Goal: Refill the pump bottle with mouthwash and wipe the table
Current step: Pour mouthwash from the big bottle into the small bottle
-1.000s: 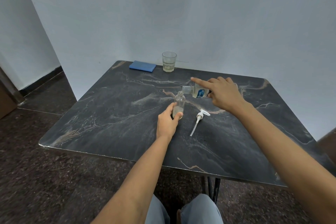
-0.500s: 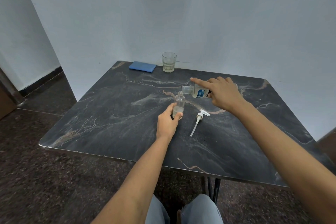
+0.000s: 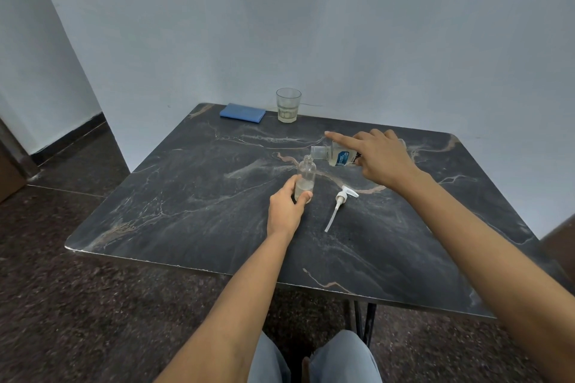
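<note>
A small clear pump bottle point(image 3: 306, 176) stands upright and uncapped near the middle of the dark marble table point(image 3: 186, 205), partly filled with pale liquid. My left hand point(image 3: 284, 208) grips its lower part. My right hand point(image 3: 381, 157) holds the clear mouthwash bottle point(image 3: 337, 155) tipped on its side, index finger stretched along the top, its open mouth just above and right of the pump bottle's neck. The white pump head point(image 3: 340, 202) with its tube lies on the table to the right of the pump bottle.
A folded blue cloth point(image 3: 242, 113) lies at the table's back edge, with a glass point(image 3: 288, 105) holding a little liquid beside it. A wall stands behind the table. My knees point(image 3: 314, 361) are under the near edge.
Almost nothing has moved. The mouthwash bottle stays tipped over the pump bottle's neck and both hands keep their holds.
</note>
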